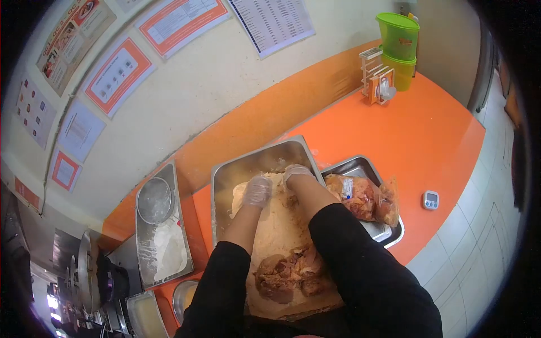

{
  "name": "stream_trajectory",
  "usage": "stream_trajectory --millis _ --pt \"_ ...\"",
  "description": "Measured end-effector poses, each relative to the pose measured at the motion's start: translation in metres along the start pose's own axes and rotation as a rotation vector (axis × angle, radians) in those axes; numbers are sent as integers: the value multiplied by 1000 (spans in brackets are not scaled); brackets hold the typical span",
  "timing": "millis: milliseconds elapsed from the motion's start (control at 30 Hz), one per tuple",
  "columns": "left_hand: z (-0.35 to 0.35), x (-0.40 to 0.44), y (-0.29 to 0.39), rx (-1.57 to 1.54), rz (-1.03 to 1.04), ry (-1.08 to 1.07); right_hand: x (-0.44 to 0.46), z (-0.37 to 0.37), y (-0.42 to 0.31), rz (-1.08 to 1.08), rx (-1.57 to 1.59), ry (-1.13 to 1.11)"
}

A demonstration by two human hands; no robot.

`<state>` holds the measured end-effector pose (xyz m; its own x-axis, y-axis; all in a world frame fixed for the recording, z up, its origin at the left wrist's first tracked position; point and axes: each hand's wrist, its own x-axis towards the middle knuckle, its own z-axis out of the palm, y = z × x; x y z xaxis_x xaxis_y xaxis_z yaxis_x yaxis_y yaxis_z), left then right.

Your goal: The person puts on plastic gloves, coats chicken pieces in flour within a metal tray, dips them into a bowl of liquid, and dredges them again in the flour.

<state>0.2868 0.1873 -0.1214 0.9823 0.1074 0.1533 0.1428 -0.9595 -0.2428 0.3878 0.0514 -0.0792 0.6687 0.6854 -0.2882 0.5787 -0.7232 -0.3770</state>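
Both hands wear clear plastic gloves and reach into the far part of a deep metal tray (pixel 224 177) holding a pale, flour-like powder (pixel 273 225). My left hand (pixel 257 191) is down in the powder left of the middle, its fingers hidden from above. Close to the tray's far right corner, my right hand (pixel 297 172) also touches the powder, and its fingertips are out of sight. Whether either hand grips anything cannot be made out. Reddish marinated meat pieces (pixel 290 273) lie heaped at the tray's near end, between my forearms.
On the right, a dark tray (pixel 394 236) bears bagged meat (pixel 360 197); a white timer (pixel 430 200) sits beyond. Left stands a metal pan (pixel 143 248) with a sieve (pixel 155 200) and white powder. Green tubs (pixel 399 36) and a small rack (pixel 376 79) stand at the back.
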Motion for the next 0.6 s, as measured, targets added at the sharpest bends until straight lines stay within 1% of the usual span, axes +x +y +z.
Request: stream_trajectory --millis 67,100,167,267,367,400,467,567,600 --pt "13 -3 -7 -119 -88 75 4 3 0 39 64 -9" --pt "2 -7 -8 -112 -70 29 4 3 -1 56 94 -15" --pt "-42 -21 -2 -101 -44 -66 -4 -4 -4 10 68 -21" --pt "-93 -35 8 -174 -204 -198 -17 -21 -9 -69 29 -61" --pt "-111 -64 -1 -161 -124 -226 -18 -23 -16 -166 -85 -68" --pt "-126 -75 2 -178 -182 -215 -16 -22 -18 -201 -133 -60" --pt "-158 -101 14 -218 -305 -193 -9 -15 -19 -198 -81 11" --pt "-159 -136 16 -164 -263 -194 -18 -7 -20 -189 -35 109" --pt "-152 -149 14 -184 -265 -139 -24 -8 -24 -185 -25 150"
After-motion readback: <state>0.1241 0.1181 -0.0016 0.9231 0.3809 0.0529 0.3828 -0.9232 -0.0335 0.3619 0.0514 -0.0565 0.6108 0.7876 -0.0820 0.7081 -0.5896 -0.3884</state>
